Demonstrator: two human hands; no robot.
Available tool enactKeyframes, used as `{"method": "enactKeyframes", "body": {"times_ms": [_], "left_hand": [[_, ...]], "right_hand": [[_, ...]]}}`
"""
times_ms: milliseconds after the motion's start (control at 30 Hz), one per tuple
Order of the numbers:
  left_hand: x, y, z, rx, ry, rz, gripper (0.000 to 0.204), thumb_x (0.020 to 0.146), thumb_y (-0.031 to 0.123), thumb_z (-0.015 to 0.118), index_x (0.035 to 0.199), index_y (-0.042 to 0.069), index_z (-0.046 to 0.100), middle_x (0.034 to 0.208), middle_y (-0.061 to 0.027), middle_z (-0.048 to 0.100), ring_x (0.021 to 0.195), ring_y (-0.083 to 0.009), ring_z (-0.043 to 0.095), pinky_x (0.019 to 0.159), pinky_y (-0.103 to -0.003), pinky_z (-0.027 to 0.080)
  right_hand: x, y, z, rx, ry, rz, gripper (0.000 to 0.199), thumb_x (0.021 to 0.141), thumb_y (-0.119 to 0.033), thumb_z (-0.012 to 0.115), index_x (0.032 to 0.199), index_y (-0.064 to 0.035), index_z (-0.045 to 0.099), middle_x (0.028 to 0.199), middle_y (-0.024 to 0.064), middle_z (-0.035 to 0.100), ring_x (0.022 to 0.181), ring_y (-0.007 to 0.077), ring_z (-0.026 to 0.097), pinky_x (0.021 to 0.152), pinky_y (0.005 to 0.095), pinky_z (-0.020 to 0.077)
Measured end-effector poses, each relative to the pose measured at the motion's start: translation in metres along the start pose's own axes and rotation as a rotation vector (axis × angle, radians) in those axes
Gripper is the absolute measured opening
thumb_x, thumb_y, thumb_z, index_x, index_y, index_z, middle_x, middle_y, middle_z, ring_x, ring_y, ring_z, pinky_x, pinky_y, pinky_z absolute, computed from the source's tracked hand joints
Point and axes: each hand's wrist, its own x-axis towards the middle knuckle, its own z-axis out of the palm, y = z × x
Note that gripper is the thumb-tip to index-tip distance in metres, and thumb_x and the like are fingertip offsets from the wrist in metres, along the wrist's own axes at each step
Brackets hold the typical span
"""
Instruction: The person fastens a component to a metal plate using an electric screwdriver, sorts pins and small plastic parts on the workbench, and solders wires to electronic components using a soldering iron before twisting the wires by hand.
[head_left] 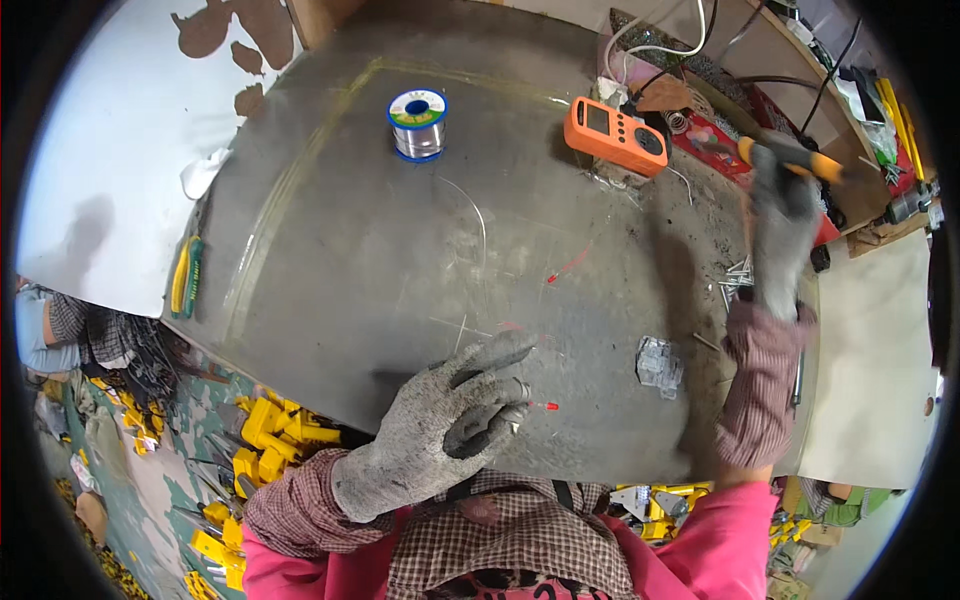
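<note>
Nearest, at about six o'clock, the gloved left hand [440, 425] rests low over the grey worktop [350, 260], fingers loosely curled and pinching a small component with a red tip [545, 406] at its three o'clock side; the grip is narrow, closed on that small part, seemingly to keep it steady near the body. A clear plastic bit [659, 362] lies just beyond, toward four o'clock of the centre. Farther out at two o'clock, the gloved right hand [782, 225] is raised and wrapped tight around an orange-handled tool [800, 160], probably a soldering iron, held clear of the surface. At one o'clock sits an orange meter [616, 135], and at twelve o'clock a spool of solder wire [417, 124] stands upright, its loose strand trailing toward the middle. A yellow-handled tool [186, 276] lies at nine o'clock on the bench edge
</note>
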Motion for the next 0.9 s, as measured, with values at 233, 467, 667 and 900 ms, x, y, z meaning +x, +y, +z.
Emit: {"method": "enactKeyframes", "body": {"times_ms": [233,467,667,900], "left_hand": [[0.005,-0.001,0.003,-0.030,0.012,-0.013,0.021,0.077,-0.001,0.073,0.097,0.002,0.066,0.128,-0.0238,0.061,0.103,-0.0294,0.066,0.084,-0.038,0.053],[0.002,-0.004,0.005,-0.102,-0.011,-0.026,0.027,0.077,0.005,0.074,0.102,0.008,0.064,0.126,-0.0192,0.060,0.104,-0.0387,0.064,0.089,-0.044,0.053],[-0.001,-0.006,0.005,-0.101,0.023,-0.022,0.023,0.077,-0.004,0.070,0.100,0.002,0.066,0.134,-0.0240,0.056,0.103,-0.0289,0.066,0.084,-0.038,0.053],[0.001,-0.009,0.006,-0.083,0.038,0.023,0.027,0.076,0.000,0.072,0.101,0.005,0.064,0.129,-0.0229,0.059,0.107,-0.0370,0.064,0.083,-0.042,0.054]], "right_hand": [[-0.078,-0.060,-0.002,0.479,0.097,0.761,0.032,0.098,-0.038,0.053,0.094,-0.0065,0.057,0.064,-0.0046,0.049,0.041,0.0037,0.038,0.036,0.0184,0.0271],[-0.101,-0.019,0.006,0.860,0.013,0.885,0.021,0.098,-0.026,0.054,0.100,-0.0057,0.054,0.083,0.0047,0.063,0.038,0.0100,0.046,0.032,0.0220,0.0355],[-0.106,-0.017,0.014,0.740,0.051,0.823,0.022,0.100,-0.025,0.051,0.099,-0.0027,0.052,0.073,0.0056,0.060,0.035,0.0098,0.043,0.030,0.0212,0.0329],[-0.103,-0.026,0.019,0.750,0.043,0.885,0.025,0.100,-0.027,0.051,0.097,-0.0025,0.052,0.063,0.0025,0.053,0.034,0.0089,0.041,0.031,0.0209,0.0309]]}}
